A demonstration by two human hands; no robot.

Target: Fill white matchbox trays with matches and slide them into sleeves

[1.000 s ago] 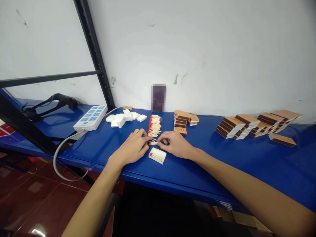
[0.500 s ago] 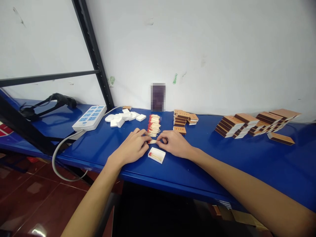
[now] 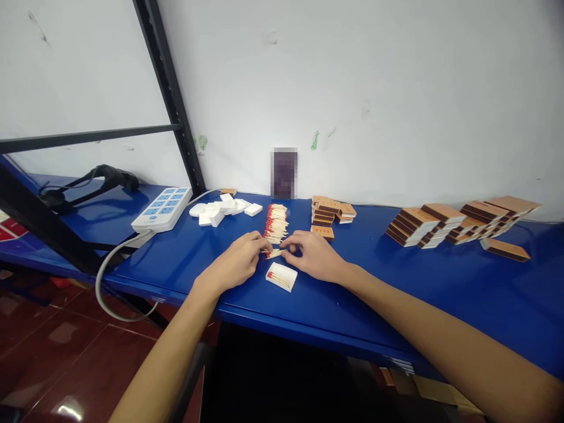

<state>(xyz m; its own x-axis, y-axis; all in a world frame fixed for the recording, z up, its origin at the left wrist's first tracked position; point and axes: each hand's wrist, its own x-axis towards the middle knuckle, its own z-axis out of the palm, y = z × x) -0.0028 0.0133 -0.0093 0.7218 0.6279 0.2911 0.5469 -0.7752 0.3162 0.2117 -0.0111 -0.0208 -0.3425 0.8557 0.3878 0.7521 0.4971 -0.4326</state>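
My left hand (image 3: 235, 261) and my right hand (image 3: 311, 255) rest on the blue table (image 3: 396, 282) and together pinch a small bundle of red-tipped matches (image 3: 274, 253) by its two ends. Just behind the bundle lies a pile of loose matches (image 3: 275, 223). In front of my hands sits an open white matchbox tray (image 3: 281, 277) with a few matches in it. Both hands have their fingers curled on the bundle.
White empty trays (image 3: 222, 210) and a white power strip (image 3: 163, 210) with its cable lie to the left. Brown matchbox sleeves (image 3: 328, 212) are stacked behind my right hand, and longer rows of matchboxes (image 3: 458, 223) stand far right. A black shelf post (image 3: 170, 94) rises at left.
The hands have stayed almost in place on the bundle of matches; only the view has shifted slightly.
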